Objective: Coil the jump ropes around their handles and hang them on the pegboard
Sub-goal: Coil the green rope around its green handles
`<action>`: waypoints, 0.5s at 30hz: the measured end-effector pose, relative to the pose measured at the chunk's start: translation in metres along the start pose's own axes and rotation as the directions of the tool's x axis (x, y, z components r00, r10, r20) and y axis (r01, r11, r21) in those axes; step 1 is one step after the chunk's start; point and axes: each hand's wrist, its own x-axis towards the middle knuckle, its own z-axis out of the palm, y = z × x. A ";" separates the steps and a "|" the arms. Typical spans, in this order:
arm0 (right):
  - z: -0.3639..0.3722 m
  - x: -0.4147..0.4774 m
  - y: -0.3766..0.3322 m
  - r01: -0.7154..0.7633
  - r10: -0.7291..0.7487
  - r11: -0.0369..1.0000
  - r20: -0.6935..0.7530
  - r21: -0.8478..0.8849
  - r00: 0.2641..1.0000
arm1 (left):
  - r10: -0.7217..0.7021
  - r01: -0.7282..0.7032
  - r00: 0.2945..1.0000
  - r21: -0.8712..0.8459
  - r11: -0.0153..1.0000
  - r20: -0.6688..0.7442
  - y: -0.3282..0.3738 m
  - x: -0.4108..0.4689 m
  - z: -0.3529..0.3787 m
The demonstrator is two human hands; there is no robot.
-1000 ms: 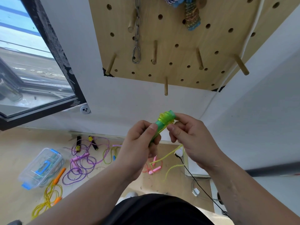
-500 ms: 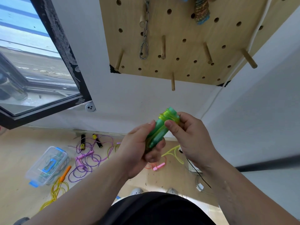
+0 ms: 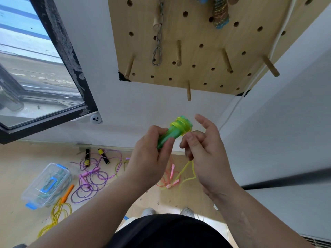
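Observation:
My left hand [image 3: 150, 158] grips the green handles [image 3: 170, 136] of a jump rope, held up in front of me. Yellow-green cord is wound in a thick coil [image 3: 180, 124] round the handles' upper end. My right hand [image 3: 202, 149] is just right of the coil, thumb and middle fingers pinching the loose yellow cord [image 3: 188, 169], index finger raised. The cord's free length hangs down below that hand toward the floor. The wooden pegboard [image 3: 206, 59] is on the wall above, with several bare pegs; one peg [image 3: 188, 90] sticks out directly above the handles.
A metal chain with carabiner [image 3: 157, 54] and a coiled rope [image 3: 220, 15] hang on the board. On the floor lie purple [image 3: 93, 178], pink [image 3: 170, 178] and yellow-orange [image 3: 59, 210] jump ropes and a clear plastic box [image 3: 46, 185]. A window is at left.
My right hand has come off the handle top and opened its index finger, drawing the cord down to the right. The coil on the handles looks thicker. The camera tilted slightly.

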 end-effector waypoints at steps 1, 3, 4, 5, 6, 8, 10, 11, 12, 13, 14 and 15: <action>0.000 -0.001 -0.001 0.023 -0.023 1.000 -0.014 -0.010 1.000 | -0.054 0.054 0.999 -0.067 0.996 0.003 0.003 0.001 0.002; -0.002 0.000 -0.004 0.045 -0.046 0.998 -0.034 -0.032 0.998 | -0.205 0.207 0.978 -0.260 0.943 0.036 0.009 0.003 0.006; -0.004 0.001 -0.005 0.047 -0.049 0.998 -0.035 -0.037 0.998 | -0.276 0.280 0.959 -0.347 0.895 0.060 0.014 0.004 0.007; -0.007 0.003 -0.006 0.044 -0.046 0.998 -0.035 -0.043 0.998 | -0.338 0.341 0.937 -0.421 0.841 0.083 0.019 0.005 0.008; -0.010 0.005 -0.004 0.036 -0.038 0.998 -0.032 -0.052 0.999 | -0.393 0.391 0.913 -0.489 0.780 0.103 0.023 0.006 0.009; -0.019 0.007 -0.001 0.013 -0.015 0.996 -0.015 -0.090 1.000 | -0.493 0.468 0.858 -0.614 0.635 0.143 0.028 0.013 0.007; -0.026 0.005 0.002 -0.003 0.005 0.993 0.014 -0.114 1.000 | -0.518 0.494 0.834 -0.673 0.550 0.189 0.029 0.019 0.004; -0.028 0.003 0.002 -0.002 0.005 0.991 0.024 -0.133 1.000 | -0.512 0.501 0.833 -0.678 0.537 0.210 0.030 0.020 0.003; -0.030 0.002 0.003 0.009 -0.004 0.987 0.034 -0.163 0.999 | -0.508 0.509 0.831 -0.677 0.532 0.226 0.030 0.020 0.003; -0.031 0.001 0.002 0.025 -0.016 0.979 0.046 -0.203 0.999 | -0.509 0.518 0.828 -0.671 0.530 0.238 0.031 0.019 0.004; -0.031 0.000 0.003 0.044 -0.030 0.970 0.061 -0.239 0.998 | -0.512 0.527 0.824 -0.663 0.532 0.243 0.030 0.018 0.005; -0.032 0.000 0.003 0.060 -0.042 0.961 0.073 -0.268 0.996 | -0.518 0.532 0.820 -0.658 0.533 0.244 0.030 0.017 0.006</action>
